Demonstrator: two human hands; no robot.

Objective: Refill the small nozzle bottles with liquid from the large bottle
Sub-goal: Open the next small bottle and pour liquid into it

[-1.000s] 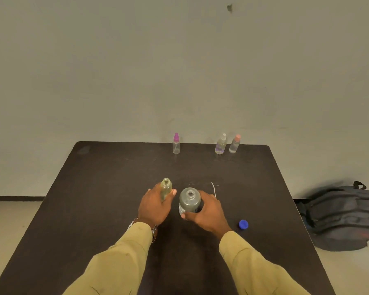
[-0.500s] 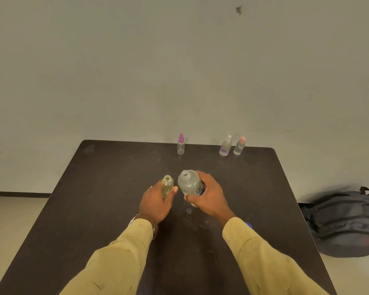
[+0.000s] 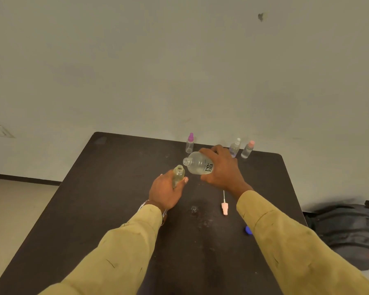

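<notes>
My left hand (image 3: 165,191) grips a small clear bottle (image 3: 178,174) with its nozzle off and its neck open, held upright. My right hand (image 3: 223,170) holds the large clear bottle (image 3: 197,163), uncapped and tilted on its side, its mouth pointing left just above the small bottle's neck. A pink spray nozzle with a thin tube (image 3: 224,206) lies on the dark table (image 3: 115,188) beside my right wrist. Three more small bottles stand at the far edge: one purple-capped (image 3: 190,143), one white-capped (image 3: 234,147), one pink-capped (image 3: 248,149).
A blue cap (image 3: 248,229) lies by my right sleeve. A small clear cap (image 3: 193,209) and wet spots sit on the table between my arms. A dark backpack (image 3: 345,228) rests on the floor to the right. A wall runs behind the table.
My right hand has lifted the large bottle off the table and tipped it towards the small bottle. The pink nozzle, earlier hidden by my hand, is now in sight.
</notes>
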